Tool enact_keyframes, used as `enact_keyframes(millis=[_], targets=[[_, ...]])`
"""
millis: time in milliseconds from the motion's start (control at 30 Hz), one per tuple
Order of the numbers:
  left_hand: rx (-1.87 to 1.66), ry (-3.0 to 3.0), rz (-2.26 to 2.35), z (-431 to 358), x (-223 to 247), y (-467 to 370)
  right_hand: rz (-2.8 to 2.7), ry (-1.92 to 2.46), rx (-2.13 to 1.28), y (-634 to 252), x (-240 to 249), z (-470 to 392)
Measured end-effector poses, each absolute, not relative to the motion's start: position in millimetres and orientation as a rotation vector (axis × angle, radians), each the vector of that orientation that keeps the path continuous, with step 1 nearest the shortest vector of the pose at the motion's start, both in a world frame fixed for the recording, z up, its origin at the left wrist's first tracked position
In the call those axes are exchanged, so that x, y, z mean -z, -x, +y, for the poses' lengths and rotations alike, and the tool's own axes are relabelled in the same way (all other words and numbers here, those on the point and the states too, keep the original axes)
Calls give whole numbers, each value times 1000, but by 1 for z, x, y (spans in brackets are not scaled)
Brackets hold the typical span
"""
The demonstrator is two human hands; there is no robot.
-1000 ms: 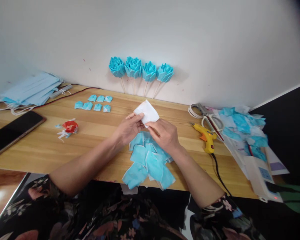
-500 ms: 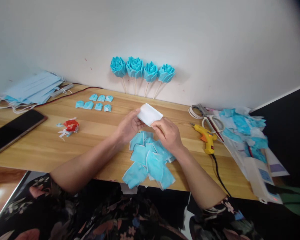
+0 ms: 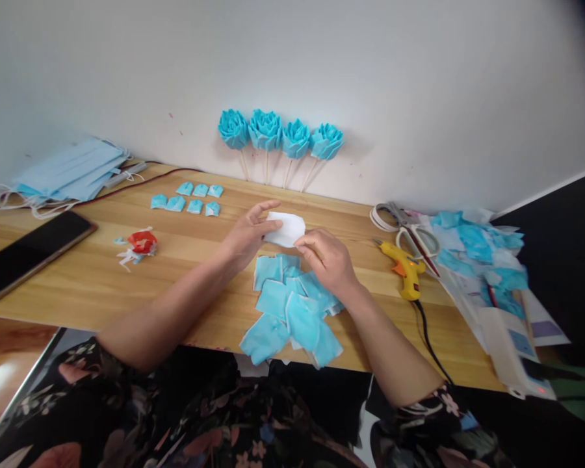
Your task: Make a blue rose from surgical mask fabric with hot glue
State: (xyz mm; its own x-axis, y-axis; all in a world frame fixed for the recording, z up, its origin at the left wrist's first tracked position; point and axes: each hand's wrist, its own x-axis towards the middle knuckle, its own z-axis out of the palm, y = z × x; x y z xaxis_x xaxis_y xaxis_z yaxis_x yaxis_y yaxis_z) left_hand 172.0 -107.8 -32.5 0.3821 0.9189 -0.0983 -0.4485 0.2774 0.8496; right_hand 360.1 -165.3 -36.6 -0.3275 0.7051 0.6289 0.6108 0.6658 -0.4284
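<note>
A small white sheet of thin fabric [image 3: 287,229], its far right corner bent, is held up between my hands above the table. My left hand [image 3: 246,235] has its thumb on the sheet's left side with fingers behind it. At the near right corner, the thumb and fingers of my right hand [image 3: 329,259] pinch the sheet. Just below lies a loose pile of light-blue fabric pieces [image 3: 273,299] with white edges. Several small folded blue pieces [image 3: 175,204] sit in two rows further left.
Several blue fabric roses [image 3: 266,130] on sticks lean on the wall. To the right are a yellow glue gun [image 3: 408,273], scissors [image 3: 402,221], blue scraps [image 3: 472,240] and a white power strip [image 3: 511,351]. Leftward lie face masks [image 3: 71,169], a phone [image 3: 32,253] and a red scrap [image 3: 142,242].
My left thumb has come onto the front of the white sheet, and the left fingers have lifted. The sheet has shifted slightly left and down, its far right corner now bent.
</note>
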Motion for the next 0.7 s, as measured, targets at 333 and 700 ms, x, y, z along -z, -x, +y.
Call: enact_keyframes(millis=[333,700], targets=[[-1087,-890,732,-107,37,-174,-2007,1075,-115,-360,42,-166],[-1108,-975,775,-107,41,-175,-1927,1104,-192,-358,40,-165]])
